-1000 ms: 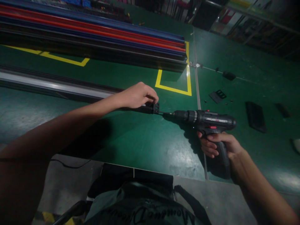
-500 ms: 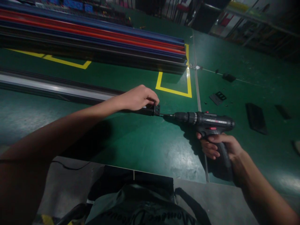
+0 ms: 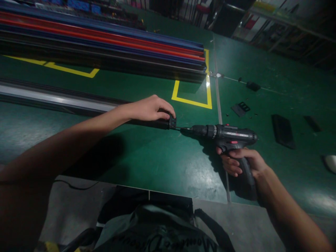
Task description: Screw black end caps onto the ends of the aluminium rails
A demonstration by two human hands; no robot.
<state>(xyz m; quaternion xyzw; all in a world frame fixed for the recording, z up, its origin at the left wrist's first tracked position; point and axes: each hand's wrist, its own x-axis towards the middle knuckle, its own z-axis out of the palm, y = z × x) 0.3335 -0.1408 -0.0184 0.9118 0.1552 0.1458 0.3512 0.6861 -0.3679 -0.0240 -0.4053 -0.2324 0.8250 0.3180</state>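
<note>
My right hand (image 3: pixel 237 161) is wrapped round the handle of a black power drill (image 3: pixel 228 135) with red details. Its thin bit points left and meets a small black end piece (image 3: pixel 172 122) at the right end of a long dark and silver profile (image 3: pixel 60 99). Fingers of my left hand (image 3: pixel 154 108) are closed on that end piece, with the palm above the profile. The profile lies along the green table (image 3: pixel 157 157) and runs out of view at the left.
Blue, red and black long profiles (image 3: pixel 105 38) lie stacked farther back. On the right are a black flat block (image 3: pixel 282 131), a slotted plate (image 3: pixel 240 109), a small dark piece (image 3: pixel 253 86) and a pale rounded object (image 3: pixel 330 163). Yellow tape (image 3: pixel 193 103) marks the table.
The end piece now sits flatter against the profile's end, where it was tilted away before. The drill and both hands appear slightly farther left, along with the whole view.
</note>
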